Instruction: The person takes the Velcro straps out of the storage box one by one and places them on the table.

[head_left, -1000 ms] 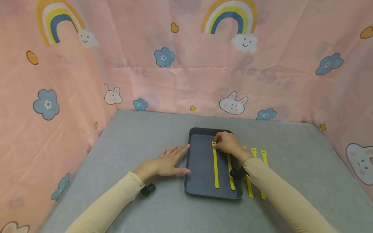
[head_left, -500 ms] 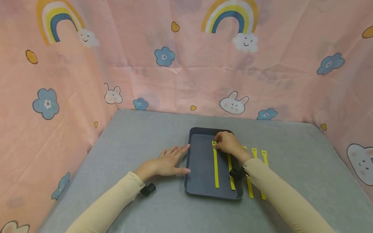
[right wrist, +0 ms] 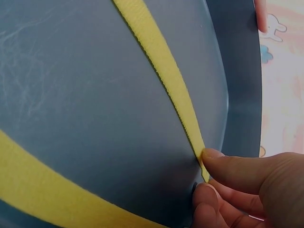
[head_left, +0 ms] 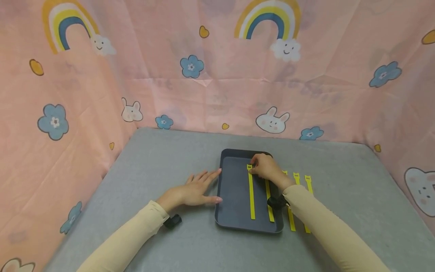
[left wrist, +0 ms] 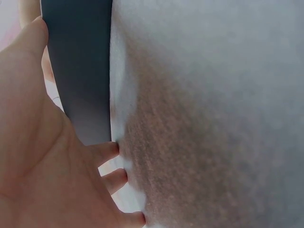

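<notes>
A dark grey tray (head_left: 234,200) lies on the table with two flat yellow hook-and-loop cable straps in it. My right hand (head_left: 266,166) pinches the slotted head of one yellow strap (head_left: 252,200) between thumb and fingers; the right wrist view shows this strap (right wrist: 173,85) running along the tray floor. Partly under the right forearm lies the second strap (head_left: 270,207). My left hand (head_left: 195,192), fingers spread and straight, touches the tray's left edge with its fingertips. In the left wrist view, the thumb meets the tray's outer wall (left wrist: 80,71).
Right of the tray, three more yellow straps (head_left: 291,221) lie side by side on the grey table (head_left: 170,158), partly hidden by the right sleeve (head_left: 326,223). A pink patterned cloth (head_left: 221,94) hangs behind and at both sides.
</notes>
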`<state>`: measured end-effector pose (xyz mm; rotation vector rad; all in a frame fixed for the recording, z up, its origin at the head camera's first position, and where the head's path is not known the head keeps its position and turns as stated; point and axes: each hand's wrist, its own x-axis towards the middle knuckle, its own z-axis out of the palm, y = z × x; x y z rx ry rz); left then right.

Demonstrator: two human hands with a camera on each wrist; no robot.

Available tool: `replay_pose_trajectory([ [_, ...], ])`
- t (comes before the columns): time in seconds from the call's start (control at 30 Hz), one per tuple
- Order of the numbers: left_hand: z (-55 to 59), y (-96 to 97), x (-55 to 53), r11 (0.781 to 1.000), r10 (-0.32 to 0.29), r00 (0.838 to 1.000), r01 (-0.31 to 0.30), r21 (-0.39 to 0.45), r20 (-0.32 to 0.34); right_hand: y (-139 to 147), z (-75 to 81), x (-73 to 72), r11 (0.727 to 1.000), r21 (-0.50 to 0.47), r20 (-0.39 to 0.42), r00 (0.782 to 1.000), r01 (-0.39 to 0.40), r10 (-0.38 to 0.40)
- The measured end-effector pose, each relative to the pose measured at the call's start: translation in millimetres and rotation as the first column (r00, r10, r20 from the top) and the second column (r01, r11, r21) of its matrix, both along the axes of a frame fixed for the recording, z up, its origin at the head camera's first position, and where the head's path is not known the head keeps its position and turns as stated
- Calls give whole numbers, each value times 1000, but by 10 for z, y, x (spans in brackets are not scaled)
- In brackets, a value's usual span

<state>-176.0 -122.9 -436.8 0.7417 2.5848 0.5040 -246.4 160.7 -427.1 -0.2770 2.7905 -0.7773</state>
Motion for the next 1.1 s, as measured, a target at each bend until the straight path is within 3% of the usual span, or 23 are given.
replay_pose_trajectory([
  [1.1,-29,-9,-11,1000,-1,1000,1,3,-6,-19,-32,15,1000,1,-69,997,-24,24],
])
